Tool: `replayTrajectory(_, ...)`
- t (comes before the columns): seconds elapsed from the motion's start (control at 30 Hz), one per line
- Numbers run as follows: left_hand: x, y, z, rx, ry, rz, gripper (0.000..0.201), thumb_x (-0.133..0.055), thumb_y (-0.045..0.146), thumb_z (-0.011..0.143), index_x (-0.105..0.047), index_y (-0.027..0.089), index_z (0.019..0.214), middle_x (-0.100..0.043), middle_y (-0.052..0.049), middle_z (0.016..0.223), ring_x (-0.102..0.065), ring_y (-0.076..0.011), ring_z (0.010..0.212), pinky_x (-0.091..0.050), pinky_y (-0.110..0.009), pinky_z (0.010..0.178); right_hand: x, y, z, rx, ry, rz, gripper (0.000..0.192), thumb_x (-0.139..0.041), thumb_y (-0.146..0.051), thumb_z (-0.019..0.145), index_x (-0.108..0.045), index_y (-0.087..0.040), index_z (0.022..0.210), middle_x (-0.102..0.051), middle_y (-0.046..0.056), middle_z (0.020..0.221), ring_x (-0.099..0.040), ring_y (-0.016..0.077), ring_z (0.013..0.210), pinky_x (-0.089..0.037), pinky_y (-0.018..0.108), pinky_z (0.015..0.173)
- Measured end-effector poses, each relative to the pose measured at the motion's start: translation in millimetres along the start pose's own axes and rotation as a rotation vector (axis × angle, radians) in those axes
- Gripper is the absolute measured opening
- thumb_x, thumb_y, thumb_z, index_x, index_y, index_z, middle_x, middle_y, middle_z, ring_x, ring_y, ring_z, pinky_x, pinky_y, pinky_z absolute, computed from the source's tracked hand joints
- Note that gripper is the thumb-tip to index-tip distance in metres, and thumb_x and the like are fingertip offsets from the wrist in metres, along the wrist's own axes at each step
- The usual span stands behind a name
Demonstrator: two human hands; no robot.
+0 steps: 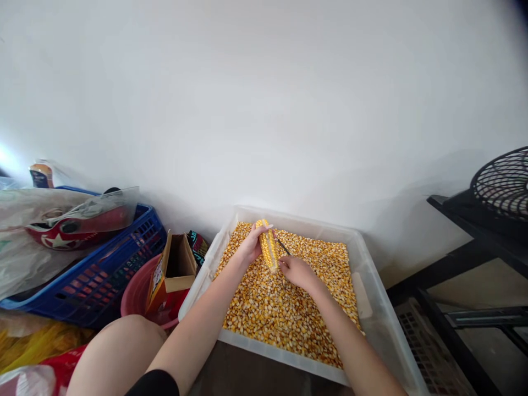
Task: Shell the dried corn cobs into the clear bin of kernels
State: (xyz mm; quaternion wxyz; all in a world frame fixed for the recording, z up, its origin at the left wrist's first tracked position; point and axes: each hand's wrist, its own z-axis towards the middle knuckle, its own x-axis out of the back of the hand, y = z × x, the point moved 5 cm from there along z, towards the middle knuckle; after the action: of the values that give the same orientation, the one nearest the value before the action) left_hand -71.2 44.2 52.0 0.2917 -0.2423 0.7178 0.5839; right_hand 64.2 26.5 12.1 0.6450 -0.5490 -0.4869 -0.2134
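My left hand [251, 246] is wrapped round an ear of corn [268, 250], held tilted above the kernels. Yellow kernels cover most of the ear, and a pale bare strip runs down its side. Close to the ear's lower end, my right hand [298, 273] is closed on a thin dark rod-like tool [284, 247]; its exact kind is not clear. Part of the tool is hidden by the fingers. Below both hands, loose corn kernels [284, 319] lie spread through a translucent plastic tub [289, 360].
Left of the tub stand a pink basin [136, 286] with an open cardboard box [177, 269] and a blue plastic crate [103, 286] carrying a red helmet [78, 228]. A black metal frame [466, 264] and a fan [505, 181] are on the right. A white wall [264, 110] rises behind.
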Motion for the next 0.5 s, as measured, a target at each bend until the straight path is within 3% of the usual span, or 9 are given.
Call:
replayTrajectory(0.1,-7.2,1,-3,0.001,-0.034,-0.038,0.018,-0.062,0.021,0.063,-0.052,0.014,0.077,-0.059,-0.003,0.066,-0.058,-0.0136,0.060,-0.049,-0.028,0.063,6,-11,1,-0.007,0.103,0.454,0.049,-0.026,-0.052,0.085,-0.060,-0.017,0.081,-0.059,0.008,0.079,-0.054,0.0172,0.078,-0.039,0.027,0.070)
replayTrajectory(0.17,-8.2,1,-2,-0.010,-0.006,-0.045,0.020,-0.061,0.028,0.066,-0.053,0.014,0.077,-0.059,-0.004,0.068,-0.058,-0.0137,0.061,-0.048,-0.028,0.064,-2,-25,-1,-0.030,-0.036,0.887,0.057,-0.020,-0.060,0.082,-0.057,-0.018,0.089,-0.058,0.005,0.073,-0.054,0.0152,0.068,-0.042,0.027,0.063)
replayTrajectory(0.23,-5.4,1,-1,-0.062,0.069,0.029,0.026,-0.062,0.036,0.067,-0.053,0.015,0.078,-0.058,-0.004,0.069,-0.056,-0.0133,0.062,-0.047,-0.027,0.063,-12,-44,-6,-0.003,-0.199,1.137,0.051,-0.033,-0.062,0.078,-0.054,-0.019,0.095,-0.056,0.003,0.069,-0.053,0.0136,0.061,-0.042,0.026,0.057)
replayTrajectory(0.33,-1.7,5,-1,-0.244,0.174,0.380,0.034,-0.065,0.043,0.065,-0.051,0.017,0.081,-0.055,-0.001,0.070,-0.054,-0.0129,0.065,-0.044,-0.025,0.063,-21,-52,-10,-0.036,-0.176,1.153,0.035,-0.059,-0.045,0.068,-0.049,-0.019,0.089,-0.051,-0.002,0.061,-0.047,0.0108,0.051,-0.040,0.023,0.048)
replayTrajectory(0.43,-6.8,10,-3,-0.449,0.162,0.740,0.037,-0.064,0.044,0.066,-0.052,0.018,0.089,-0.053,0.001,0.076,-0.051,-0.0134,0.073,-0.041,-0.024,0.069,-25,-45,-9,-0.116,-0.046,1.090,0.025,-0.058,-0.032,0.066,-0.045,-0.019,0.083,-0.044,-0.007,0.052,-0.040,0.0084,0.043,-0.033,0.020,0.041)
replayTrajectory(0.5,-10.2,9,-3,-0.482,0.120,0.803,0.037,-0.059,0.044,0.071,-0.050,0.019,0.096,-0.051,0.001,0.078,-0.050,-0.0132,0.075,-0.040,-0.024,0.072,-23,-39,-7,-0.128,0.030,1.041,0.024,-0.055,-0.027,0.065,-0.045,-0.020,0.085,-0.041,-0.008,0.049,-0.036,0.0074,0.040,-0.029,0.019,0.038)
